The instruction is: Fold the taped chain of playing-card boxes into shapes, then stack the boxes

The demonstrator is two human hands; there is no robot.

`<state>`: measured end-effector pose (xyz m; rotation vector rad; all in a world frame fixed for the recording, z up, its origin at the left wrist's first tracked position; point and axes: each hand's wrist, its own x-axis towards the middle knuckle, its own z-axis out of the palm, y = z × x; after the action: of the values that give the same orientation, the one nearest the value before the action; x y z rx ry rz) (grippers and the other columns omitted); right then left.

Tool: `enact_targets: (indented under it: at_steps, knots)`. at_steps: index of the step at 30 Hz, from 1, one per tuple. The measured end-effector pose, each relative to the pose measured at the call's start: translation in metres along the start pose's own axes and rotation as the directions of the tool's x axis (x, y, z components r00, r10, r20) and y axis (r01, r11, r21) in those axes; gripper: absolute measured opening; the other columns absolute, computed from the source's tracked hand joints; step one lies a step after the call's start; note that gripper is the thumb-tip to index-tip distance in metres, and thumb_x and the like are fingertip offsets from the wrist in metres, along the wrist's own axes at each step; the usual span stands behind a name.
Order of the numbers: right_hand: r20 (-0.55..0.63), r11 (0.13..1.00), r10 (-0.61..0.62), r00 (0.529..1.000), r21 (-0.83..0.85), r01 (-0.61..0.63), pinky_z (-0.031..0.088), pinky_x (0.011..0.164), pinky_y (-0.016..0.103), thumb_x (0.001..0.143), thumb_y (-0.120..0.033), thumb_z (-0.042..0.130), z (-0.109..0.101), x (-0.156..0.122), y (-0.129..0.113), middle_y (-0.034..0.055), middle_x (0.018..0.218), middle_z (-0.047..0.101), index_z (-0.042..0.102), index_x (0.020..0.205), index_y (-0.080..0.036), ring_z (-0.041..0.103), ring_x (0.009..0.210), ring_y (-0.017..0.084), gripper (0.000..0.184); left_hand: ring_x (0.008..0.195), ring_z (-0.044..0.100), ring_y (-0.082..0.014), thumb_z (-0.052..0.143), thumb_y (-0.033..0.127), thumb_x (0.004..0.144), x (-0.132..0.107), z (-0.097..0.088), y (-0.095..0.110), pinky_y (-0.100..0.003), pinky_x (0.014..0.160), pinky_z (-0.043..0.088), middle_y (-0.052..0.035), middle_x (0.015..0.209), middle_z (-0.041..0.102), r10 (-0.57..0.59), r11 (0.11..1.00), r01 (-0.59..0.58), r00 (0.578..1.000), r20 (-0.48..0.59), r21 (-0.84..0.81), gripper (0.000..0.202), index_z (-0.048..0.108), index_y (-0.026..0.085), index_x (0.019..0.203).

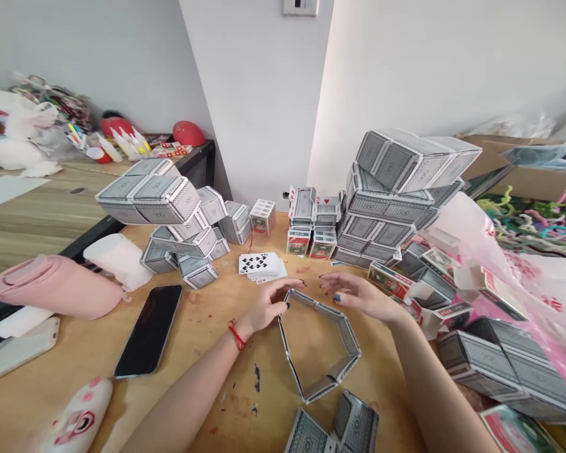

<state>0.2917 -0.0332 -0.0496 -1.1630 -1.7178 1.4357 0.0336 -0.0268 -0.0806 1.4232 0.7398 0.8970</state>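
Note:
A ring of folded playing cards point(349, 333), patterned grey on their backs, stands on edge on the table as an open many-sided frame. My left hand point(268, 303) is at the ring's far left corner. Its thumb touches or nearly touches the wall there, and its fingers stretch out behind the far side. Over the far right side is my right hand point(365, 296), fingers spread and holding nothing. Near the front edge, below the ring, are two folded card pieces point(356, 421). Beyond my hands lies a small stack of loose cards point(257, 263), the ten of spades face up.
Tall stacked card structures stand at left point(155, 195) and right point(382, 201). Card boxes point(298, 242) stand at the back. A black phone point(149, 330) and pink pouch point(70, 286) lie left. More card blocks point(490, 362) and pink plastic point(542, 283) crowd the right.

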Motion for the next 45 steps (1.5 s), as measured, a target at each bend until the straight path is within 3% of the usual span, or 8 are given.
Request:
enact_targets:
  at_steps: [4, 8, 16, 20, 24, 35, 41, 45]
  knots:
    - [0.076, 0.972, 0.089, 0.993, -0.226, -0.070, 0.053, 0.058, 0.026, 0.062, -0.031, 0.077, -0.004, -0.015, -0.005, 0.0056, 0.109, 0.067, 0.053, 0.130, -0.032, 0.062, 0.060, 0.011, 0.072, 0.101, 0.063, -0.0216, 0.048, 0.010, 0.069, 0.004, 0.005, -0.003, -0.036, 0.093, 0.046, -0.0064, 0.102, 0.071, 0.010, 0.991, 0.016, 0.981, -0.195, 0.134, 0.034, 0.070, 0.018, 0.093]
    - [-0.038, 0.947, 0.182, 0.983, -0.262, -0.186, 0.046, 0.042, 0.022, 0.069, -0.019, 0.063, 0.004, -0.011, -0.005, 0.0021, 0.088, 0.071, 0.056, 0.126, -0.030, 0.056, 0.041, 0.008, 0.059, 0.100, 0.063, -0.0223, 0.051, 0.019, 0.078, 0.007, 0.002, -0.005, -0.038, 0.094, 0.046, -0.0088, 0.102, 0.070, 0.045, 0.989, 0.013, 0.926, -0.374, 0.151, 0.023, 0.069, 0.016, 0.092]
    - [-0.377, 0.959, 0.108, 0.920, -0.203, -0.196, 0.042, 0.044, 0.024, 0.068, -0.016, 0.048, 0.014, 0.016, 0.015, -0.0078, 0.047, 0.053, 0.063, 0.115, -0.021, 0.053, 0.037, 0.012, 0.050, 0.140, 0.028, -0.0232, 0.052, 0.006, 0.064, 0.000, 0.000, -0.007, -0.038, 0.118, 0.018, -0.0042, 0.148, 0.038, 0.058, 0.994, -0.046, 0.991, -0.124, 0.097, 0.079, 0.038, 0.023, 0.140]
    - [-0.529, 0.971, 0.001, 0.849, -0.203, -0.128, 0.049, 0.063, 0.030, 0.070, -0.021, 0.049, 0.021, 0.024, 0.034, 0.0000, 0.070, 0.067, 0.067, 0.110, -0.020, 0.062, 0.064, 0.018, 0.043, 0.135, 0.035, -0.0235, 0.043, 0.007, 0.061, 0.005, 0.001, -0.013, -0.038, 0.116, 0.022, -0.0027, 0.142, 0.047, 0.034, 0.992, -0.009, 0.978, -0.205, 0.122, 0.071, 0.051, 0.020, 0.131]
    - [-0.481, 0.994, -0.080, 0.873, -0.106, 0.033, 0.044, 0.095, 0.040, 0.076, -0.027, 0.050, 0.029, 0.026, 0.038, 0.0059, 0.109, 0.070, 0.069, 0.106, -0.022, 0.062, 0.102, 0.024, 0.035, 0.121, 0.051, -0.0257, 0.040, 0.012, 0.059, 0.010, -0.008, -0.015, -0.039, 0.107, 0.034, -0.0042, 0.124, 0.062, 0.048, 0.995, -0.021, 0.959, -0.279, 0.100, 0.059, 0.064, 0.017, 0.113]
    - [-0.438, 0.995, -0.093, 0.894, -0.003, 0.102, 0.040, 0.101, 0.046, 0.087, -0.058, 0.045, 0.047, 0.027, 0.027, 0.0084, 0.105, 0.071, 0.070, 0.101, -0.023, 0.061, 0.108, 0.029, 0.046, 0.096, 0.065, -0.0259, 0.033, 0.036, 0.088, 0.012, -0.005, -0.014, -0.040, 0.092, 0.046, -0.0093, 0.093, 0.073, 0.050, 0.996, -0.021, 0.928, -0.370, 0.082, 0.044, 0.072, 0.014, 0.091]
    - [-0.506, 0.995, -0.079, 0.859, 0.012, 0.098, 0.040, 0.101, 0.043, 0.091, -0.055, 0.039, 0.052, 0.027, 0.035, 0.0083, 0.108, 0.068, 0.067, 0.102, -0.021, 0.057, 0.112, 0.027, 0.045, 0.112, 0.057, -0.0250, 0.034, 0.035, 0.091, 0.002, -0.007, -0.019, -0.040, 0.100, 0.042, -0.0106, 0.112, 0.065, 0.161, 0.985, -0.130, 0.924, -0.347, 0.112, 0.041, 0.066, 0.015, 0.104]
    - [-0.423, 0.964, -0.171, 0.890, 0.114, 0.239, 0.038, 0.103, 0.042, 0.084, -0.034, 0.052, 0.047, 0.021, 0.038, 0.0074, 0.121, 0.060, 0.052, 0.121, -0.024, 0.054, 0.116, 0.024, 0.038, 0.126, 0.043, -0.0275, 0.051, 0.016, 0.069, -0.008, -0.010, -0.013, -0.042, 0.107, 0.034, -0.0094, 0.133, 0.048, 0.260, 0.962, -0.235, 0.944, -0.200, 0.142, 0.054, 0.052, 0.018, 0.123]
